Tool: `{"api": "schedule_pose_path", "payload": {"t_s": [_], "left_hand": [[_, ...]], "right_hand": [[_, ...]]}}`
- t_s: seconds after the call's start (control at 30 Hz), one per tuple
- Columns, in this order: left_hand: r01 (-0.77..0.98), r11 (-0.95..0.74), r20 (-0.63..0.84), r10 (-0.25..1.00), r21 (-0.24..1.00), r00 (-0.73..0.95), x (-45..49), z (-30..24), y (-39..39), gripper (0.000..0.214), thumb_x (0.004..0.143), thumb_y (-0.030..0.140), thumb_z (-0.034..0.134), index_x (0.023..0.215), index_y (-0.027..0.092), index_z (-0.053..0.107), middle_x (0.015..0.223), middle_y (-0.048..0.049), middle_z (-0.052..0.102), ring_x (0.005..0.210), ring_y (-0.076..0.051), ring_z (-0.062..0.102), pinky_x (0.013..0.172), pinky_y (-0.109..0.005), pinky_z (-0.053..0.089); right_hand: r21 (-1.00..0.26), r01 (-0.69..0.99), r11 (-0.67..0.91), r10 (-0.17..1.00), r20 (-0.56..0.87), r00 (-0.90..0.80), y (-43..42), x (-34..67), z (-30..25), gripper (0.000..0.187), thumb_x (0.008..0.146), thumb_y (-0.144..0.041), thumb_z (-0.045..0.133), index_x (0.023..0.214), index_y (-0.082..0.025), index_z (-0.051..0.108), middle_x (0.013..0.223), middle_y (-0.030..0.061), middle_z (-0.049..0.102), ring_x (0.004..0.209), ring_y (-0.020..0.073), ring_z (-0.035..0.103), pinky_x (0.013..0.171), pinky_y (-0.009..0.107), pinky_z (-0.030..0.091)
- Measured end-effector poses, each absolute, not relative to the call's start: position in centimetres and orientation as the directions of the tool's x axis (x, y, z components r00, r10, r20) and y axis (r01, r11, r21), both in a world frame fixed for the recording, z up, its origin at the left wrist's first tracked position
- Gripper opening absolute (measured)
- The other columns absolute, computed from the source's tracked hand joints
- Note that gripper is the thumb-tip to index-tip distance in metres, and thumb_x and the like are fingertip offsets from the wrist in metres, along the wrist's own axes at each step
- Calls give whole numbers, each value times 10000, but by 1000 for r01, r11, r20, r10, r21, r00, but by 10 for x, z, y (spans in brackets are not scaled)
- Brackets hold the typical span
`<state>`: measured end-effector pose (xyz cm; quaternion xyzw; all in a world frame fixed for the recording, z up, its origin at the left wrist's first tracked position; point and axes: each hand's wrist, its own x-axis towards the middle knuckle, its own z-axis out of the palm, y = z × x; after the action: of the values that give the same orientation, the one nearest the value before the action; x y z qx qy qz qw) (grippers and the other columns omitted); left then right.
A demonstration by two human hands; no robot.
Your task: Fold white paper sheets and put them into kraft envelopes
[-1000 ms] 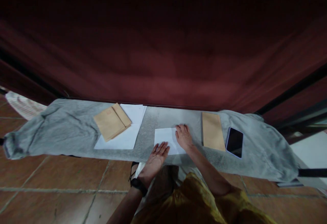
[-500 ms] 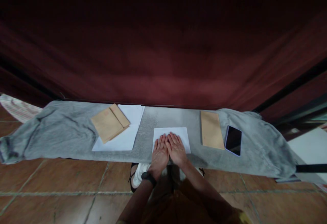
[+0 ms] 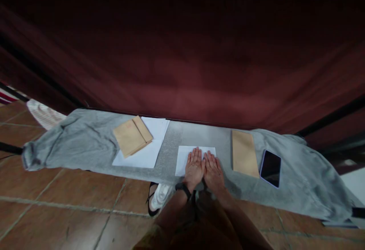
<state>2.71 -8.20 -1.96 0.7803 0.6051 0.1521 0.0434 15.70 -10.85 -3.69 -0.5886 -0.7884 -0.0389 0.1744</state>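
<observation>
A white sheet of paper [image 3: 181, 160] lies on the grey cloth [image 3: 171, 137] in front of me, its right part covered by my hands. My left hand [image 3: 194, 169] rests flat on it with fingers stretched out, a dark band on the wrist. Close beside it, my right hand [image 3: 213, 172] also lies flat, fingers extended over the sheet's right side. Neither hand grips anything. Just right of them is a brown paper envelope [image 3: 244, 153].
Left of the sheet, several brown envelopes [image 3: 129, 137] lie on top of white papers [image 3: 142, 159]. A phone [image 3: 270, 169] lies at the right on the cloth. Behind the narrow cloth-covered surface rises a dark red fabric [image 3: 188, 97]. Tiled floor [image 3: 94, 193] shows below.
My hands have slid from the middle of the sheet toward its right side, staying flat. The whole view has shifted and tilted slightly.
</observation>
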Motion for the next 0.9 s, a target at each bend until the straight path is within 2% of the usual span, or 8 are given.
{"api": "schedule_pose_path", "payload": {"t_s": [0.1, 0.23, 0.47, 0.67, 0.9], "left_hand": [[936, -263, 162, 960, 233, 229, 26, -15, -75, 594, 1074, 388, 268, 1569, 80, 381, 1638, -149, 382, 1543, -241, 316, 1267, -463, 301], [961, -206, 159, 971, 184, 178, -1, -12, -74, 628, 1071, 429, 289, 1570, 56, 366, 1660, -166, 328, 1556, -266, 279, 1268, -469, 288], [974, -159, 211, 970, 159, 124, -25, -19, -78, 617, 1053, 378, 328, 1597, 88, 323, 1648, -188, 347, 1556, -295, 278, 1244, -532, 302], [976, -172, 151, 977, 130, 152, -24, -16, -77, 612, 1014, 291, 389, 1603, 136, 333, 1678, -167, 296, 1562, -311, 260, 1247, -552, 278], [971, -165, 186, 974, 176, 131, -25, -19, -76, 603, 1039, 361, 350, 1605, 152, 335, 1667, -165, 317, 1562, -306, 262, 1241, -580, 280]], "right_hand": [[-123, 933, 339, 904, 316, -287, -108, 158, -38, 547, 995, -144, 426, 1540, -152, 478, 1600, 175, 443, 1501, 311, 393, 1206, 571, 330], [-118, 931, 346, 901, 317, -294, -110, 159, -36, 488, 1023, -175, 393, 1486, -150, 544, 1604, 165, 438, 1513, 304, 376, 1203, 574, 335], [-183, 960, 212, 937, 318, -147, -99, 141, -35, 526, 1064, -230, 304, 1542, -69, 453, 1598, 191, 428, 1487, 288, 419, 1241, 530, 275], [-233, 920, 315, 936, 237, -260, -73, 115, -31, 532, 1091, -311, 256, 1576, -162, 416, 1627, 97, 408, 1508, 219, 384, 1262, 466, 238], [-224, 942, 252, 941, 282, -184, -67, 126, -34, 550, 1085, -326, 287, 1596, -143, 374, 1614, 127, 425, 1499, 238, 396, 1250, 479, 250]]}}
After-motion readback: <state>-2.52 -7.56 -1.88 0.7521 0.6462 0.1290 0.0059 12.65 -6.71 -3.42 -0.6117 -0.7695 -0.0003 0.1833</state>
